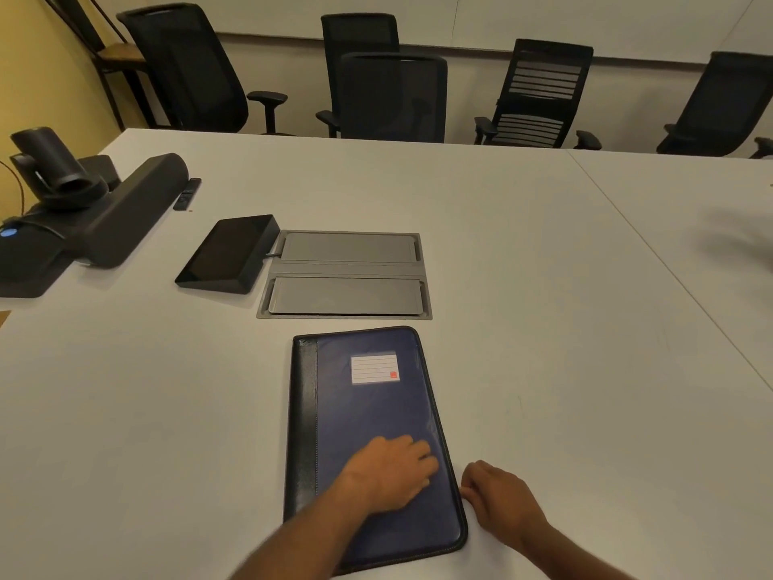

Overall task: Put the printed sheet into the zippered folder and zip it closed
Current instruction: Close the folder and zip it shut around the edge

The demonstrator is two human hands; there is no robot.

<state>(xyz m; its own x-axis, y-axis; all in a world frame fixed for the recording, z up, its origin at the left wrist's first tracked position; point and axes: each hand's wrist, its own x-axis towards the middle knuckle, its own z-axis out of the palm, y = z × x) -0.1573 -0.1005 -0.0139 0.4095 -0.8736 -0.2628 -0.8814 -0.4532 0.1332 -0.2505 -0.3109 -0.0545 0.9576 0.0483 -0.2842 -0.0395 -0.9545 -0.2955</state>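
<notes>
A dark blue zippered folder (368, 412) with a black spine strip and a white label lies closed on the white table (523, 286), directly in front of me. My left hand (389, 475) rests palm down on its lower half, fingers loosely spread. My right hand (497, 493) sits against the folder's right edge near the lower corner. Its fingertips are pinched together at the zipper line, and the pull itself is hidden under them. No printed sheet shows outside the folder.
A grey cable hatch (345, 274) is set into the table just beyond the folder, with a black touch panel (228, 255) to its left. A black camera and speaker bar (83, 211) stand far left. Office chairs (393, 98) line the far side. A pale blur (748, 240) lies at the right edge.
</notes>
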